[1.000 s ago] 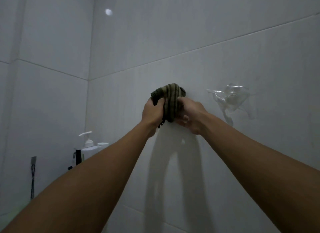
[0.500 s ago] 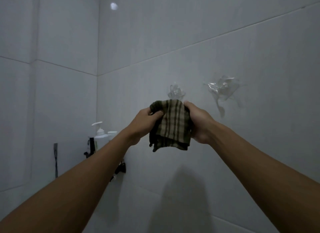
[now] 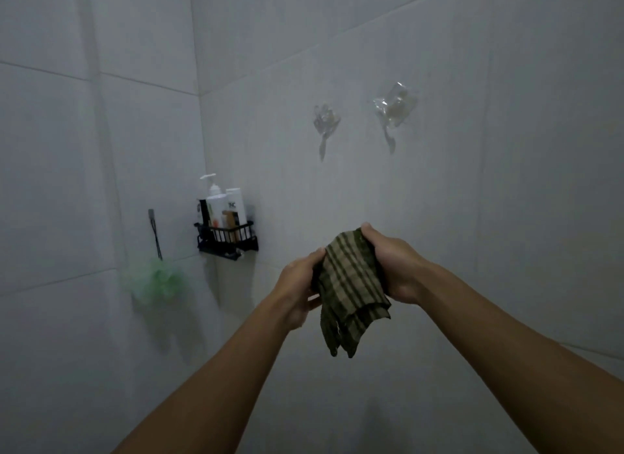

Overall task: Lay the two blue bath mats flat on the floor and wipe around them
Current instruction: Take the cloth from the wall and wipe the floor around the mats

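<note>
Left hand (image 3: 299,286) and right hand (image 3: 395,268) both grasping a green-and-tan checked cloth (image 3: 349,290) before a grey tiled wall (image 3: 472,200); far-left black wire rack (image 3: 228,241) holds bottles with unreadable labels.

place: home bathroom | black wire caddy (image 3: 228,242) holding white bottles (image 3: 223,205) in the wall corner | green mesh sponge (image 3: 153,282) hanging | clear plastic hooks (image 3: 394,111) sticking to pale tiles

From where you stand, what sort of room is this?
Most likely a bathroom or shower corner: tiled walls, a black rack of bottles fixed to the wall, and a green bath sponge hanging beside it. Both hands hold a striped cloth.
</note>
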